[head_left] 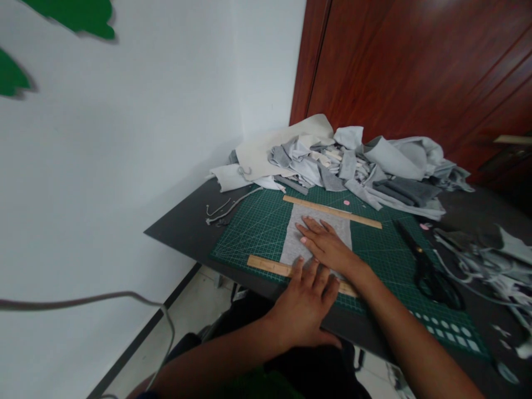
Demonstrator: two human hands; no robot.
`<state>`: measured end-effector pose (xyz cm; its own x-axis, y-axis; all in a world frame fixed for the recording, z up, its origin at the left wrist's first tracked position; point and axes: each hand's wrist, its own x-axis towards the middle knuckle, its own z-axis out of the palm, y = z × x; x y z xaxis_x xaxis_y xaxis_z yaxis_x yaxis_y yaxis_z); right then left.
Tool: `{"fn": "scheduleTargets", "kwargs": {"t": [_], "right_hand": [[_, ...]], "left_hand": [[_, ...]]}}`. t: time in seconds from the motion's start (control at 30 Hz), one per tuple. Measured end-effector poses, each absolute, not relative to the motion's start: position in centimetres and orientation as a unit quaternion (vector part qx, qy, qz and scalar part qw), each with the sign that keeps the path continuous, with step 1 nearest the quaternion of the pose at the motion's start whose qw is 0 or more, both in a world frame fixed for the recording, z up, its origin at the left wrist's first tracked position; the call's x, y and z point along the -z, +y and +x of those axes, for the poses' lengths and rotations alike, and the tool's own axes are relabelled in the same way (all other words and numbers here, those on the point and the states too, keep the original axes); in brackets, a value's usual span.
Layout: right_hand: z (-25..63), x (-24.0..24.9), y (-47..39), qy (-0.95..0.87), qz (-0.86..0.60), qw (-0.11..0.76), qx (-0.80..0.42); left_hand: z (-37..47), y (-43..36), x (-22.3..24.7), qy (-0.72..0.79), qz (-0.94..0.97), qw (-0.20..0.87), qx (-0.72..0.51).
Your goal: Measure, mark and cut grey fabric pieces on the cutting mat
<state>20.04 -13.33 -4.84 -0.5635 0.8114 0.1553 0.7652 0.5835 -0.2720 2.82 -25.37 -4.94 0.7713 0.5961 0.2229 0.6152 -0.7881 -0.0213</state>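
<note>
A piece of grey fabric [294,238] lies flat on the green cutting mat [245,233]. My right hand [326,244] rests on it, palm down with fingers stretched out. Along the fabric's near edge lies a wooden ruler [266,264], and the spread fingers of my left hand [305,302] press on it, the thumb hanging near the table edge. Another wooden ruler [332,211] lies across the far edge of the fabric. Part of the near ruler is hidden under my hands.
Black-handled scissors [432,277] lie on the mat to the right. Piled fabric scraps [307,158] line the back of the dark table [183,216]. More scraps and cords [477,260] lie at the right. A white wall [124,138] borders the left, a wooden door [415,66] the back.
</note>
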Motion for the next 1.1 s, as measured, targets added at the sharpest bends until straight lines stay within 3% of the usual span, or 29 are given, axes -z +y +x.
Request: {"fn": "scheduleTargets", "kwargs": {"t": [0.17, 0.73, 0.9, 1.1], "right_hand": [[20.2, 4.6, -13.5, -0.870, -0.465, 0.122, -0.109], [26.1, 3.8, -11.1, -0.840, -0.499, 0.201, -0.067], [22.7, 1.4, -13.1, -0.849, -0.431, 0.245, -0.180], [20.1, 0.9, -15.0, -0.846, -0.383, 0.186, -0.321]], "left_hand": [[2.7, -25.4, 4.8, -0.323, -0.940, 0.044, 0.098], [2.7, -25.4, 4.7, -0.327, -0.937, 0.040, 0.113], [2.7, -25.2, 5.3, -0.323, -0.933, 0.032, 0.157], [2.7, -25.2, 6.2, -0.296, -0.929, 0.066, 0.210]]}}
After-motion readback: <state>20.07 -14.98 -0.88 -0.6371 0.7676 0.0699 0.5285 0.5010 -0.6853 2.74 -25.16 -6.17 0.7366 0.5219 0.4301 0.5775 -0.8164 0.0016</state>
